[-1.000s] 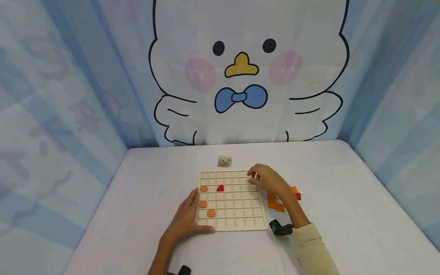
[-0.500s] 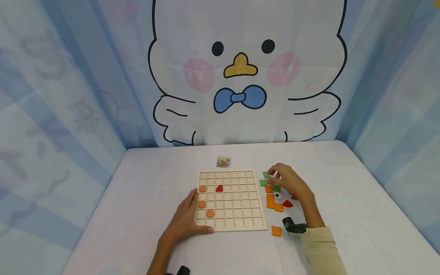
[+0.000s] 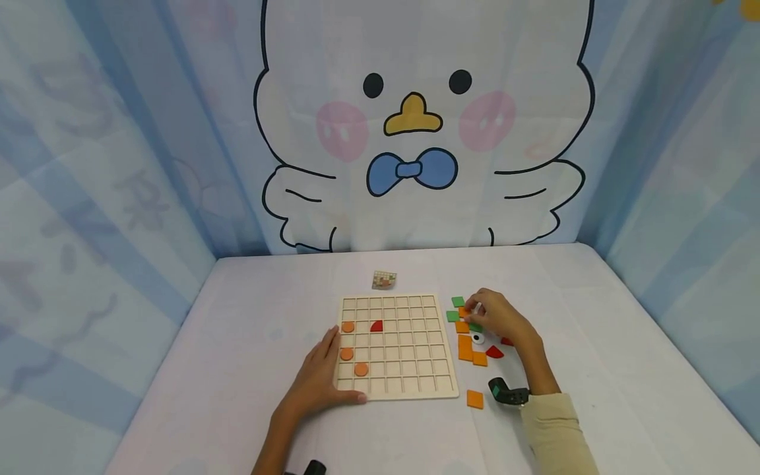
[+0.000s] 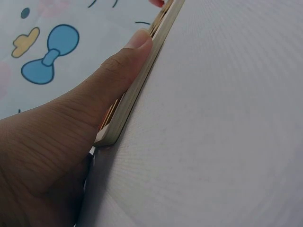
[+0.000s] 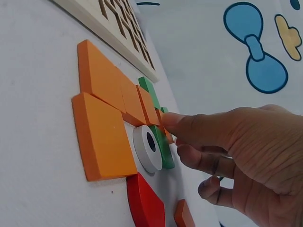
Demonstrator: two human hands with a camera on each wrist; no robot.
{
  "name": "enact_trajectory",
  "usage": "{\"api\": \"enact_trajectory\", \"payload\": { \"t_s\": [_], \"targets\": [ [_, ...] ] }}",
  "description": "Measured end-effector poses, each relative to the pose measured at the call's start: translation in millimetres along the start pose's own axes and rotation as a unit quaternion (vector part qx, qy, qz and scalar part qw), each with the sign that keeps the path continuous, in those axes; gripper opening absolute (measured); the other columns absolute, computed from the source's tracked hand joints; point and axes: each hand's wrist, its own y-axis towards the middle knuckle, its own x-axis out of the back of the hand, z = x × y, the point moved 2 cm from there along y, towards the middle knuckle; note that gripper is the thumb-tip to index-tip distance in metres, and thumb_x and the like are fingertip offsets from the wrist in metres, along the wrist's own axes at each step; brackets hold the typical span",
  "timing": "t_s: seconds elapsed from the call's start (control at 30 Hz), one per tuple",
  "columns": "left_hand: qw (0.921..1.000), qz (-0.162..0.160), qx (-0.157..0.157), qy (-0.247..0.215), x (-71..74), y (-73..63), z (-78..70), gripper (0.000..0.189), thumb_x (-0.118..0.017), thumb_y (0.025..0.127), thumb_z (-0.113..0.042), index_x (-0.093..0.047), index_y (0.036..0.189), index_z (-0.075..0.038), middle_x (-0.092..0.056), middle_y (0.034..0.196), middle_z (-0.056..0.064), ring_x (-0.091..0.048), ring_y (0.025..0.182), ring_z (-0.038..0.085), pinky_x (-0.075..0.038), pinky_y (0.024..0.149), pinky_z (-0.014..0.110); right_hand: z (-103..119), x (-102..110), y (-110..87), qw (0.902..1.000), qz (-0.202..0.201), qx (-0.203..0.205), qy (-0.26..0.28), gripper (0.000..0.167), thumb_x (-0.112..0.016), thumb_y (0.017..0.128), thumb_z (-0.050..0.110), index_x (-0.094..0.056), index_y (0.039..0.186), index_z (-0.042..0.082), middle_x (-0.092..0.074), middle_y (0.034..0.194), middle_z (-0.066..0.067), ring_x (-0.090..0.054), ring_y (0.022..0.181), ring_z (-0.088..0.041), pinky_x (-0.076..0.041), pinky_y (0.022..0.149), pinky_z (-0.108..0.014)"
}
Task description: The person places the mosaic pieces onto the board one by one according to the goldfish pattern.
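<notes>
A pale wooden grid board point(image 3: 410, 346) lies on the table, holding several orange discs point(image 3: 361, 369) and a red quarter-round piece point(image 3: 377, 326). My left hand point(image 3: 320, 373) rests at its near left corner, straight fingers along the left side and thumb on the front edge. In the left wrist view, the thumb point(image 4: 116, 66) presses the board's rim point(image 4: 137, 92). Right of the board, my right hand point(image 3: 499, 315) pinches at an orange square tile point(image 3: 464, 311) among the loose pieces. In the right wrist view, the thumb partly covers that tile point(image 5: 165, 130).
Around the right hand lie green tiles point(image 3: 458, 301), more orange tiles point(image 3: 466, 347), a white eye-like disc point(image 3: 477, 338) and red pieces point(image 3: 495, 352). One orange tile point(image 3: 475, 399) lies nearer the front. A small patterned packet point(image 3: 384, 280) sits behind the board.
My right hand has moved right from the board's far right corner to the loose pieces, where it has stayed for the last half second. The left hand keeps its place on the board.
</notes>
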Motion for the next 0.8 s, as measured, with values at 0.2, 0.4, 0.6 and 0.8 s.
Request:
{"api": "enact_trajectory", "payload": {
  "t_s": [0.2, 0.4, 0.6, 0.8],
  "targets": [
    [1.0000, -0.001, 0.000, -0.003, -0.7, 1.5, 1.3, 0.136, -0.082, 0.058, -0.069, -0.015, 0.156, -0.003, -0.010, 0.165, 0.011, -0.018, 0.150, 0.034, -0.024, 0.118, 0.056, -0.9, -1.4, 2.9, 0.9999, 0.001, -0.012, 0.001, 0.025, -0.073, 0.089, 0.018, -0.069, 0.109, 0.004, -0.062, 0.105, -0.011, -0.052, 0.082, -0.019, -0.051, 0.073, -0.027],
    [1.0000, -0.001, 0.000, -0.003, -0.4, 1.3, 1.8, 0.137, -0.081, 0.057, -0.070, -0.014, 0.156, -0.004, -0.009, 0.165, 0.010, -0.017, 0.150, 0.033, -0.023, 0.118, 0.056, -3.8, -3.9, 5.4, 0.9999, -0.008, -0.011, -0.005, 0.023, -0.073, 0.089, 0.018, -0.069, 0.108, 0.005, -0.062, 0.104, -0.010, -0.052, 0.084, -0.020, -0.052, 0.077, -0.029],
    [1.0000, 0.001, 0.001, -0.008, -1.4, 0.3, 2.4, 0.137, -0.081, 0.057, -0.071, -0.014, 0.156, -0.005, -0.008, 0.166, 0.010, -0.016, 0.150, 0.033, -0.023, 0.118, 0.056, -5.5, -8.2, 8.2, 0.9998, -0.010, -0.014, -0.010, 0.025, -0.073, 0.088, 0.020, -0.070, 0.107, 0.005, -0.061, 0.102, -0.010, -0.053, 0.082, -0.019, -0.052, 0.075, -0.028],
    [1.0000, -0.001, -0.003, -0.003, -1.8, 0.4, 2.2, 0.137, -0.080, 0.057, -0.073, -0.014, 0.156, -0.004, -0.009, 0.165, 0.010, -0.018, 0.150, 0.034, -0.024, 0.118, 0.056, -4.9, -9.6, 8.3, 0.9997, -0.015, -0.008, -0.018, 0.024, -0.074, 0.087, 0.019, -0.071, 0.106, 0.004, -0.061, 0.101, -0.010, -0.052, 0.080, -0.018, -0.051, 0.072, -0.027]
  ]
}}
